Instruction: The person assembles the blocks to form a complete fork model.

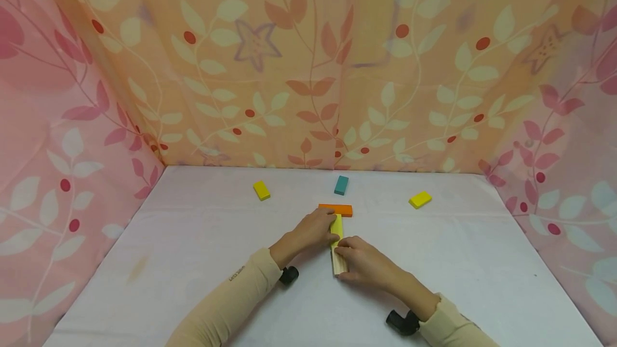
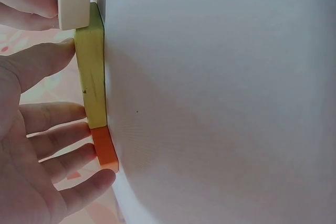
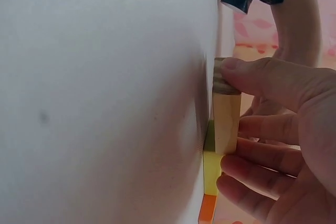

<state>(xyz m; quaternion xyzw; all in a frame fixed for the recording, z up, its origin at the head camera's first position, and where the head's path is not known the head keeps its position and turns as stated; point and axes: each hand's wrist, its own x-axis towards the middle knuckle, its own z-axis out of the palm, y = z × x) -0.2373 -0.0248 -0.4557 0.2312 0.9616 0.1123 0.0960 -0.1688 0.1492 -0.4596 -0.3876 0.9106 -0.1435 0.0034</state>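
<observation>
In the head view a flat orange block (image 1: 344, 210) lies crosswise on the white table. A yellow block (image 1: 339, 222) runs from its middle toward the near side, forming a T. My left hand (image 1: 315, 227) is over the joint. In the left wrist view, its thumb and index fingertip rest along the upper edge of the yellow block (image 2: 92, 77), and its other fingertips are at the orange block (image 2: 105, 148). My right hand (image 1: 368, 263) pinches a plain wooden block (image 3: 227, 121), thumb at its near end, close over the table, overlapping the yellow block's near end.
Farther back lie a teal block (image 1: 341, 185), a yellow block (image 1: 262, 190) to the left and another yellow block (image 1: 420, 200) to the right. Patterned curtains (image 1: 308, 122) enclose the table's back and sides. Black wrist cameras (image 1: 404, 323) sit on both wrists.
</observation>
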